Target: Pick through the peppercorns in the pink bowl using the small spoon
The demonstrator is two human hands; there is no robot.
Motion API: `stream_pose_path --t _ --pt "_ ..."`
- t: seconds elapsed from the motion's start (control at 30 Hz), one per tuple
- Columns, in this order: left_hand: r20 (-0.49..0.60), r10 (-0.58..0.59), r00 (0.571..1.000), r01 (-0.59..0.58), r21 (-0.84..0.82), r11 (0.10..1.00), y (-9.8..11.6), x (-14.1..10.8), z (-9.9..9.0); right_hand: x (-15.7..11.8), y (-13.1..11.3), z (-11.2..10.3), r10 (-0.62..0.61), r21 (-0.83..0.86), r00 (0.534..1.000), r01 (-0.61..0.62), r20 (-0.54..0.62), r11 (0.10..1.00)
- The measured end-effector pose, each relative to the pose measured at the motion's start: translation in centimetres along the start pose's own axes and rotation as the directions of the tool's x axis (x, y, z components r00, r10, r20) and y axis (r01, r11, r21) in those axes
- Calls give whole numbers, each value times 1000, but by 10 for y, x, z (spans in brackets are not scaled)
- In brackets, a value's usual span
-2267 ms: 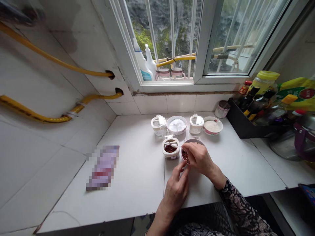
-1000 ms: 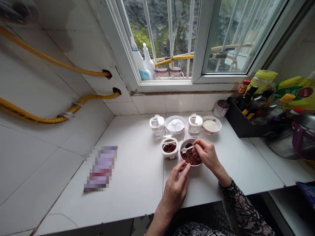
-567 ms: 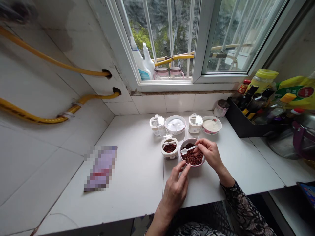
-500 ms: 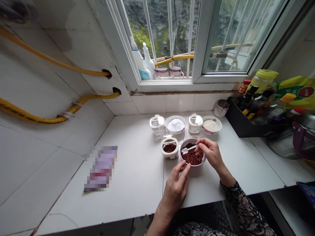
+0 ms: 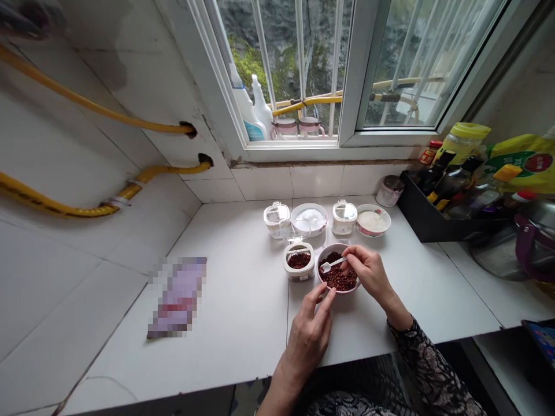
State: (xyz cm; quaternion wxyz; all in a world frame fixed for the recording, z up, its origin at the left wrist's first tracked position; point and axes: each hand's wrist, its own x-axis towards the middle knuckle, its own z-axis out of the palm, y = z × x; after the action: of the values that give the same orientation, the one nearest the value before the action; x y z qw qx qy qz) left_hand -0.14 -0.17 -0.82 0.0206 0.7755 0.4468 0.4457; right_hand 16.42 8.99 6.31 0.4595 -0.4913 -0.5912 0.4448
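A small white spoon (image 5: 333,264) is pinched in my right hand (image 5: 368,274), its scoop low over a bowl (image 5: 342,291) of dark red-brown peppercorn-like pieces. My left hand (image 5: 310,329) rests at the bowl's near edge, fingertips touching the rim and fingers apart. Just left of the bowl stands an open white-rimmed jar (image 5: 299,271), partly filled with the same dark pieces, its clear lid tipped back. Behind them are a lidded jar (image 5: 276,219), a bowl of white grains (image 5: 309,219), another lidded jar (image 5: 344,218) and a flowered bowl of pale powder (image 5: 373,221).
A blurred purple packet (image 5: 180,297) lies on the left of the white counter (image 5: 234,312). At the right stand a lidded glass jar (image 5: 389,191), a black box (image 5: 433,226) of bottles and a metal pot (image 5: 498,254). Spray bottles (image 5: 255,115) are at the window.
My right hand and the spoon have shifted very slightly left, and the spoon's scoop sits a little lower among the dark pieces. My left hand stays in place.
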Motion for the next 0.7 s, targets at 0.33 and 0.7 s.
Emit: stream_pose_path --t 0.33,0.7 --pt "-2 8 1000 -8 5 1000 0 0 0 1 -2 -6 39 108 998 -35 -42 994" --pt "-14 21 1000 -21 -6 1000 -1 0 1 -1 -16 14 -209 38 973 213 -99 976"
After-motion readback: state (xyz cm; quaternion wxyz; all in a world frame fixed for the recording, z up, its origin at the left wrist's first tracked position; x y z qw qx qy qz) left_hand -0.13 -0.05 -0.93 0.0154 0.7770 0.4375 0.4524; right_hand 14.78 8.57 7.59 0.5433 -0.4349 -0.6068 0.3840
